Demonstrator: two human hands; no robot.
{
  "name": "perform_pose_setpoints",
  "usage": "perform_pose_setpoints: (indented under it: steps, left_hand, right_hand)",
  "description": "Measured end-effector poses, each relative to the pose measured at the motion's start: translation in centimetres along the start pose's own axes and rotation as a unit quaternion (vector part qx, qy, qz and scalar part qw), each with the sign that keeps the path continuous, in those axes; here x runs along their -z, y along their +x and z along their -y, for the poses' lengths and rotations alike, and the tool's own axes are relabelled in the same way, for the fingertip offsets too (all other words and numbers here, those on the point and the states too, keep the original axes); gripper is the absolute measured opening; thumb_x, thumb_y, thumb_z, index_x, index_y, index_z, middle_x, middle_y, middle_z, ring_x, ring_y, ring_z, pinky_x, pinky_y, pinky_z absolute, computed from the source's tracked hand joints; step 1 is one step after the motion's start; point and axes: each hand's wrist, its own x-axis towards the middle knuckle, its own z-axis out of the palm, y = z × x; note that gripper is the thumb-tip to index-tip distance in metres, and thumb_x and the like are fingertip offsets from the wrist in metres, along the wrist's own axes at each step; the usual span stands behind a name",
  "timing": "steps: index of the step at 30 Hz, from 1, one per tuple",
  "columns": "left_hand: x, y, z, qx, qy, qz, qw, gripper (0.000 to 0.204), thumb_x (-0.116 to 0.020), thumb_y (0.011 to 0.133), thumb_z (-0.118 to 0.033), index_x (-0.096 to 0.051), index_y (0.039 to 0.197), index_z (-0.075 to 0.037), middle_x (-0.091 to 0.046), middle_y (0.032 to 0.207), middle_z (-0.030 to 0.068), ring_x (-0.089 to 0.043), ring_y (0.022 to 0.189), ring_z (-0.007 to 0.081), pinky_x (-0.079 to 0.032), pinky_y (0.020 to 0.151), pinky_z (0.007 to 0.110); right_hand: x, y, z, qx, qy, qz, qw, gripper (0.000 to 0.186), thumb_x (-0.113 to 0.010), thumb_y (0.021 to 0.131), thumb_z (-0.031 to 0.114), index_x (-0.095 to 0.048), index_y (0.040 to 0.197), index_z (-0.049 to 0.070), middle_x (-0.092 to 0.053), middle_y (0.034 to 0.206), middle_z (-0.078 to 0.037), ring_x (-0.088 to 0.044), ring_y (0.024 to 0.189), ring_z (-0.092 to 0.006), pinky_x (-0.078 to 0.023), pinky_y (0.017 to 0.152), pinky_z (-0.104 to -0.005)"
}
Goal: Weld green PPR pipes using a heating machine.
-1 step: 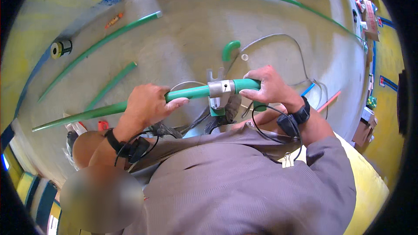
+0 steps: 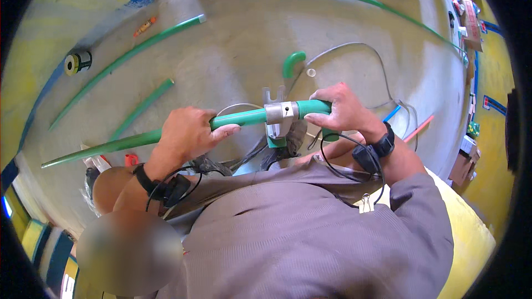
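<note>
My left hand (image 2: 188, 130) grips a long green pipe (image 2: 105, 145), which reaches out to the left. Around the joint at the middle sits a metal heating tool (image 2: 281, 112) with a silver sleeve, mounted on a bracket stand. My right hand (image 2: 343, 109) is wrapped round a green bent fitting (image 2: 310, 109) on the right side of that sleeve; the fitting turns downward under my fingers. Whether pipe and fitting are inside the sleeve or only against it is hidden.
Green pipes (image 2: 141, 50) lie on the floor (image 2: 233, 50), with a green elbow (image 2: 293, 63), white ring (image 2: 311, 72), grey cable (image 2: 377, 58), spool (image 2: 78, 63), orange tube (image 2: 145, 25), red pipe (image 2: 419, 128) and blue pipe (image 2: 392, 113). Cardboard boxes (image 2: 464, 163) line the right wall.
</note>
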Motion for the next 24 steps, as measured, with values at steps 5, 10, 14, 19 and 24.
perform_pose_setpoints:
  steps: [5,10,14,19,24]
  left_hand:
    - [-0.37,0.21,0.12,-0.007,0.005,-0.018,1.000,0.062,-0.061,0.079,-0.065,-0.072,0.077,-0.003,-0.058,0.060,0.0201,-0.059,0.060,0.0395,-0.047,0.057,0.047]
    - [-0.31,0.19,0.08,-0.007,0.006,-0.014,1.000,0.064,-0.060,0.079,-0.066,-0.073,0.078,-0.004,-0.059,0.061,0.0198,-0.060,0.061,0.0392,-0.048,0.058,0.047]
    - [-0.39,0.27,0.14,-0.012,0.006,-0.019,1.000,0.065,-0.059,0.080,-0.067,-0.073,0.079,-0.004,-0.060,0.061,0.0197,-0.061,0.061,0.0389,-0.050,0.058,0.047]
    - [-0.07,0.22,-0.10,-0.004,0.014,-0.007,1.000,0.064,-0.060,0.080,-0.066,-0.073,0.078,-0.003,-0.060,0.062,0.0200,-0.061,0.062,0.0392,-0.050,0.059,0.047]
    - [-0.21,0.21,0.08,-0.020,0.003,-0.025,0.999,0.061,-0.063,0.079,-0.062,-0.071,0.076,-0.002,-0.057,0.058,0.0207,-0.058,0.058,0.0399,-0.047,0.056,0.047]
  right_hand:
    - [0.08,0.11,-0.10,0.003,0.006,0.001,1.000,0.032,-0.077,0.068,0.031,-0.070,0.082,0.003,-0.061,0.062,-0.015,-0.061,0.055,-0.0289,-0.047,0.054,-0.0360]
    - [0.04,0.08,-0.34,0.004,-0.003,0.006,1.000,0.034,-0.077,0.069,0.033,-0.070,0.082,0.003,-0.062,0.063,-0.015,-0.062,0.056,-0.0293,-0.048,0.055,-0.0365]
    - [0.13,0.13,-0.12,-0.003,0.006,0.006,1.000,0.034,-0.077,0.069,0.033,-0.070,0.082,0.003,-0.062,0.063,-0.015,-0.062,0.057,-0.0289,-0.048,0.056,-0.0366]
    - [0.02,0.25,-0.14,-0.004,-0.009,0.002,1.000,0.037,-0.076,0.071,0.039,-0.070,0.077,0.004,-0.063,0.064,-0.015,-0.062,0.058,-0.0309,-0.049,0.057,-0.0381]
    - [0.03,0.20,-0.22,-0.001,-0.005,0.002,1.000,0.034,-0.077,0.070,0.036,-0.070,0.079,0.003,-0.063,0.064,-0.015,-0.062,0.057,-0.0296,-0.049,0.056,-0.0370]
